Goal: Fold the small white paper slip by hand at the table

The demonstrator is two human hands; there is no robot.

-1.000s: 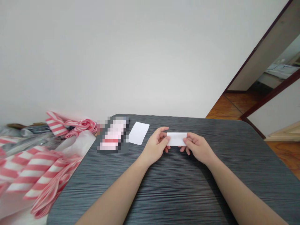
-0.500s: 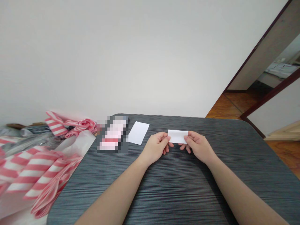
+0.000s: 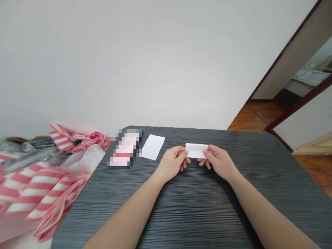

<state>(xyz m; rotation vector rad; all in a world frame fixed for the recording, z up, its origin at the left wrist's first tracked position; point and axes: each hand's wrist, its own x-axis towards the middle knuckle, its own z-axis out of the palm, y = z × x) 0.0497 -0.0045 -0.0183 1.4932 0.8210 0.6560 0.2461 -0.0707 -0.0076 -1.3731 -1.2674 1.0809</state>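
Left hand (image 3: pixel 173 162), right hand (image 3: pixel 217 162) pinch white slip (image 3: pixel 196 150) above table (image 3: pixel 197 207).

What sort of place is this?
Probably a room in a home: a dark striped table against a bare white wall, wooden floor past a doorway, red-and-white striped bags beside it. The left hand and right hand hold a paper slip.
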